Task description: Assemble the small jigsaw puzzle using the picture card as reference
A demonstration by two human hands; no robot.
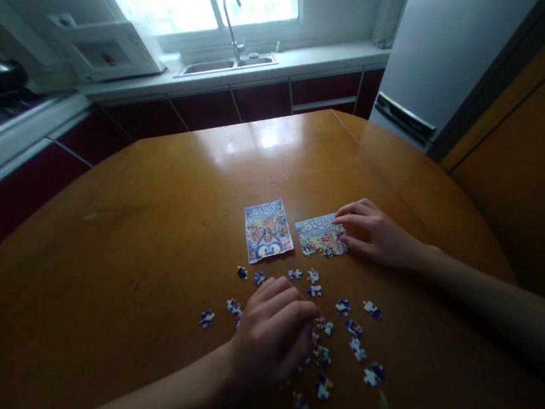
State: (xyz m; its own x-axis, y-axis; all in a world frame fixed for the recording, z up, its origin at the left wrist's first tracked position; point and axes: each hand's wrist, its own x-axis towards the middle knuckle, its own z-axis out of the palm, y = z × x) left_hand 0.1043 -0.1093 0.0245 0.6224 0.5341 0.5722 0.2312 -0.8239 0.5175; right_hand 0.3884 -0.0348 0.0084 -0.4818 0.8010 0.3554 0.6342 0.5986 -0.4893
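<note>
Loose puzzle pieces (pixel 356 347) scattered on bench (pixel 161 240), 6 o'clock. Left hand (pixel 269 332) over them, fingers curled down; cannot tell if a piece is held. Part-built puzzle (pixel 320 235) at 1 o'clock, long axis 9-to-3. Right hand (pixel 375 234) fingers stretched out, tips touching its 3 o'clock edge. Picture card (pixel 268 230) just beside at 9 o'clock, top toward 12.

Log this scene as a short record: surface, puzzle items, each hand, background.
Surface: glossy orange-brown wooden table
Picture: colourful printed cartoon sheet, flat at mid-table
Assembled part: small colourful rectangle of joined puzzle pieces, right of the sheet
Loose pieces: scattered blue-and-white cardboard puzzle pieces, nearer the person
Left hand: curled, knuckles up, over the loose pieces; any grip hidden
Right hand: fingertips on the assembled part's right edge
Background: steel sink under a bright window, white microwave left, grey fridge right
</note>
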